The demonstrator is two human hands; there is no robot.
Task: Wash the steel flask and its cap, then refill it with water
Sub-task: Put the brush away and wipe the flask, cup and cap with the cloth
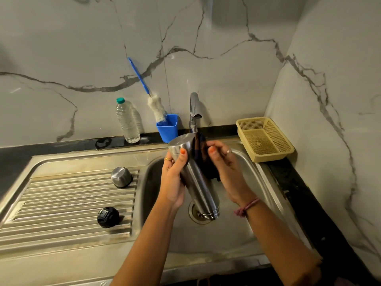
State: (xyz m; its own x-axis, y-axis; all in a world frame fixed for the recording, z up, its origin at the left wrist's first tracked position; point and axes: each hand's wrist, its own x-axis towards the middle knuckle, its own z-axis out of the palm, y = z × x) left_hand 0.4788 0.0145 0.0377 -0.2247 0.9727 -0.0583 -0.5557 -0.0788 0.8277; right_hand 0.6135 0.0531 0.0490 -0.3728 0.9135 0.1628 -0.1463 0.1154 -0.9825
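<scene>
The steel flask (201, 183) hangs tilted over the sink basin (243, 162), its base up toward the tap and its open mouth down near the drain (196, 213). My left hand (174, 178) grips the flask's upper body, thumb across the front. My right hand (224, 166) presses a dark scrub cloth (203, 159) against the flask's right side. On the ribbed drainboard (68, 203) to the left sit the steel cup cap (121, 177) and the black inner stopper (108, 217).
The tap (194, 112) stands behind the flask. A blue holder (167, 127) with a bottle brush (156, 108), a clear plastic water bottle (127, 121) and a yellow basket (265, 139) stand along the back counter. Marble walls close in behind and to the right.
</scene>
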